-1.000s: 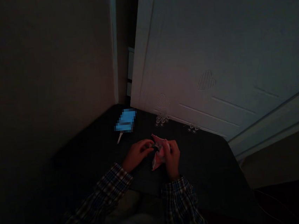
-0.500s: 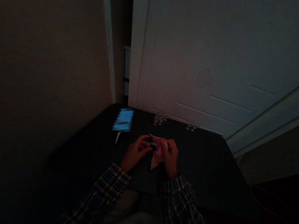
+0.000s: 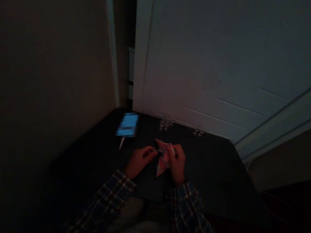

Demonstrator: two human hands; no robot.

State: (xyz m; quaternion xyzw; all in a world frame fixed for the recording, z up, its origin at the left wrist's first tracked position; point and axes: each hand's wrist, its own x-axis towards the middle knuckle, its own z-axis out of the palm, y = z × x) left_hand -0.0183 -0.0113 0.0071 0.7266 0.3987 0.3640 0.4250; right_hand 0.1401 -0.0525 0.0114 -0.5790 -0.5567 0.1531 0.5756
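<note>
In dim light, my right hand (image 3: 177, 160) is closed around a folded piece of pink fabric (image 3: 162, 164), whose pointed corners stick out to the left. A thin pale strand (image 3: 159, 150) runs from the fabric toward my left hand (image 3: 141, 160). My left thumb and fingertips are pinched together at the strand's end. Whether it is elastic, cord or wire is too dark to tell. Both hands are over the dark table (image 3: 213, 173).
A lit phone-like screen (image 3: 129, 125), pixelated, lies at the back left with a white cable (image 3: 121, 143). Small ring-like shapes (image 3: 166, 122) sit along the foot of a pale panel (image 3: 183, 66) with raised hearts. A brown wall (image 3: 43, 68) stands at left.
My left fingers, a little apart before, have closed together on the pale strand. My right hand and the pink fabric have hardly moved. The picture is slightly darker.
</note>
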